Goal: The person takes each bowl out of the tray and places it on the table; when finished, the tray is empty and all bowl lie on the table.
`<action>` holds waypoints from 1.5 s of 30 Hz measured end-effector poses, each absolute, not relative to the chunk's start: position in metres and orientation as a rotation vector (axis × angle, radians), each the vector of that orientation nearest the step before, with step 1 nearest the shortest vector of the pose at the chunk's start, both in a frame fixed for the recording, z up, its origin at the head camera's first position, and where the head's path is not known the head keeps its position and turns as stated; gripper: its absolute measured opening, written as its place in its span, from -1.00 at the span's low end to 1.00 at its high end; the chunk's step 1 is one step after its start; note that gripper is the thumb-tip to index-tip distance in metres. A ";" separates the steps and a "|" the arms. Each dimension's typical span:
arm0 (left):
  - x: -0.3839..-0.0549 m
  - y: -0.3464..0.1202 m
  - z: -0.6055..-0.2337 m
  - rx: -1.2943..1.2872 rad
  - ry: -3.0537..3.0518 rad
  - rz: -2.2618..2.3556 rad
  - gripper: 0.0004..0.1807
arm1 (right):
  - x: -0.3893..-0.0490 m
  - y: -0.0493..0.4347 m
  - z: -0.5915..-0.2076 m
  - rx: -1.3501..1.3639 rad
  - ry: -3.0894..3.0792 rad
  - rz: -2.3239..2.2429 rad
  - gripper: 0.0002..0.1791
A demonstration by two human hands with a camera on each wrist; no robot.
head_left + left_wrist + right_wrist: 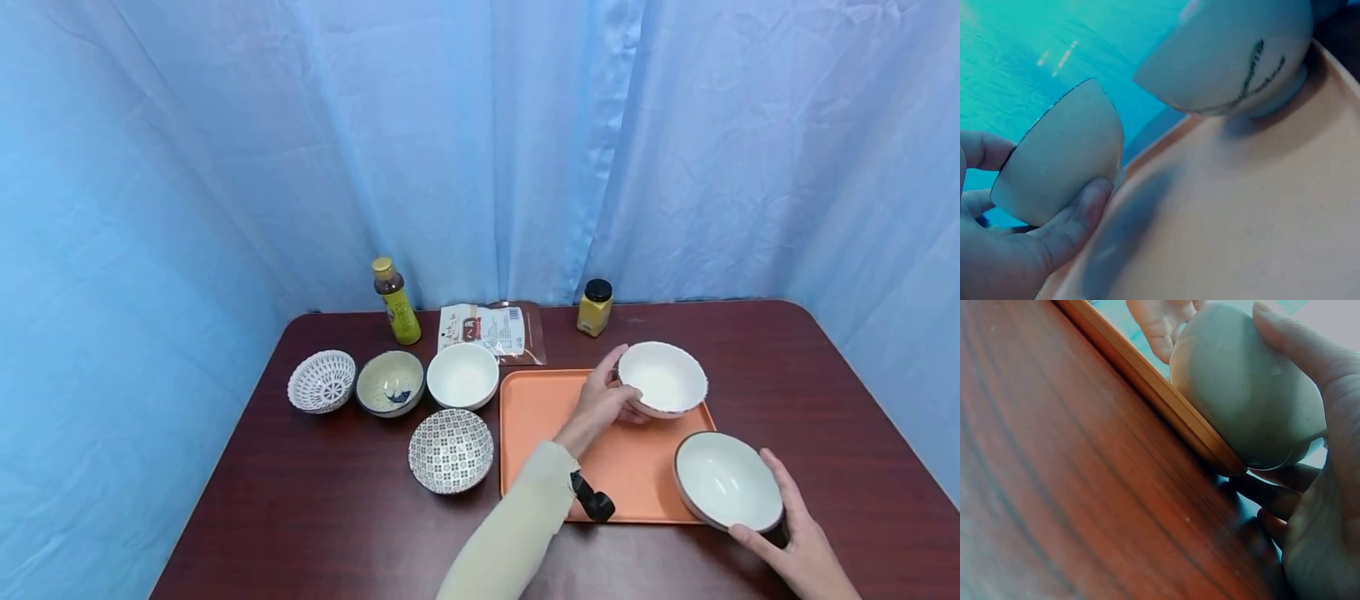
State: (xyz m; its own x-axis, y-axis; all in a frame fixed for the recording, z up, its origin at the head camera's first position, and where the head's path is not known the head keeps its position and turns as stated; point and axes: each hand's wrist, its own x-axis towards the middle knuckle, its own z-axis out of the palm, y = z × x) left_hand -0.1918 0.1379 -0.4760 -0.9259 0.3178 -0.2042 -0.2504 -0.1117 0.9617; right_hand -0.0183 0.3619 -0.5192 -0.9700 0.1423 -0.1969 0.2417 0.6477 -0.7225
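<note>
My left hand point(602, 400) grips the left edge of a white bowl point(663, 377) at the back right of an orange tray point(543, 425). In the left wrist view its thumb presses the outer wall of that bowl point(1063, 150). My right hand point(802, 537) holds a pale bowl with a dark rim point(729, 482) over the tray's front right corner, thumb and fingers on opposite sides. The right wrist view shows the speckled outside of this bowl point(1241, 387). A dark branch-like pattern marks the second bowl point(1229, 62) in the left wrist view.
Left of the tray are a white bowl point(462, 375), a patterned bowl point(451, 451), a beige bowl point(390, 382) and a lattice-patterned bowl point(322, 381). Behind stand a green-labelled bottle point(399, 308), a flat packet point(491, 329) and a yellow jar point(595, 310), before blue curtains.
</note>
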 end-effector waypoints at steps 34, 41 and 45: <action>-0.165 0.027 -0.413 0.182 1.838 2.159 -0.14 | -0.015 0.361 -0.522 0.311 2.750 -1.257 0.13; -0.164 -0.001 -0.411 0.215 1.804 2.215 -0.10 | -0.015 0.361 -0.521 0.319 2.744 -1.258 0.13; -0.164 -0.017 -0.412 0.223 1.785 2.251 -0.09 | -0.016 0.361 -0.520 0.303 2.748 -1.271 0.14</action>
